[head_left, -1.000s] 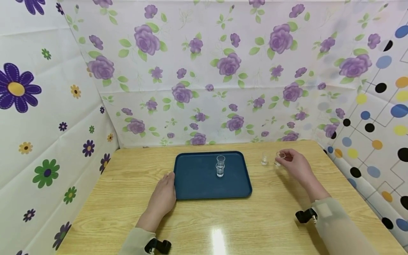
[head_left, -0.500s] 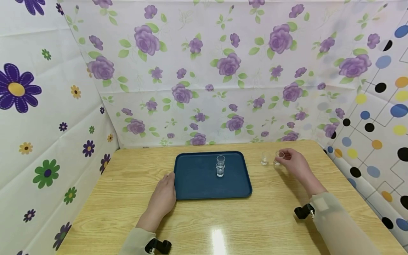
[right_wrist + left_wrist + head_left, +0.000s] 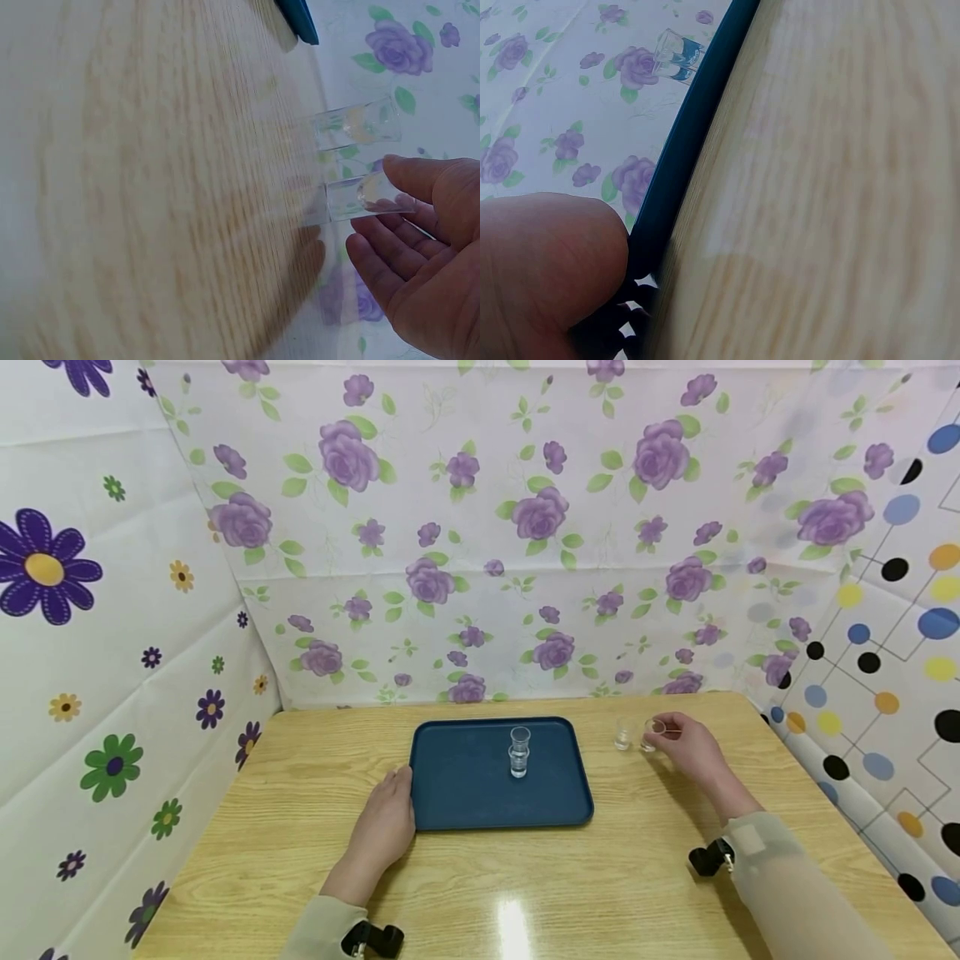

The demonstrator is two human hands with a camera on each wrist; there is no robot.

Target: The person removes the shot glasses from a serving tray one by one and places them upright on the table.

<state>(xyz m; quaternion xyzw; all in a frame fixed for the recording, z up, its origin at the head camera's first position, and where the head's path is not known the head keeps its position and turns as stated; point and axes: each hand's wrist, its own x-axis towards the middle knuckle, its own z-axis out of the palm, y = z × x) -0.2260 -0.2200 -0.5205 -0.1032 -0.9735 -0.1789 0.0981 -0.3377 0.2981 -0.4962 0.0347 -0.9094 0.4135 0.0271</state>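
Observation:
A dark blue tray (image 3: 465,793) lies on the wooden table; on it one clear shot glass (image 3: 520,740) stands on top of another shot glass (image 3: 518,766). Along the tray's left edge rests my left hand (image 3: 382,818), fingers fairly straight, thumb hidden in the head view. Right of the tray, my right hand (image 3: 692,750) pinches a shot glass (image 3: 346,199) near its rim between thumb and fingers. The base of that glass appears to touch the tabletop. Just to its left stands another upright shot glass (image 3: 622,740), with a narrow gap between the two.
The wooden table (image 3: 465,877) ends at a floral cloth (image 3: 450,568) hung behind it. Patterned cloths also hang on the left and right sides. A black wrist camera (image 3: 711,857) sits on the right wrist, and another wrist camera (image 3: 372,938) on the left.
My right hand has slid slightly left with the shot glass, bringing it closer to the other loose glass. The left hand, tray and stacked glasses keep their places.

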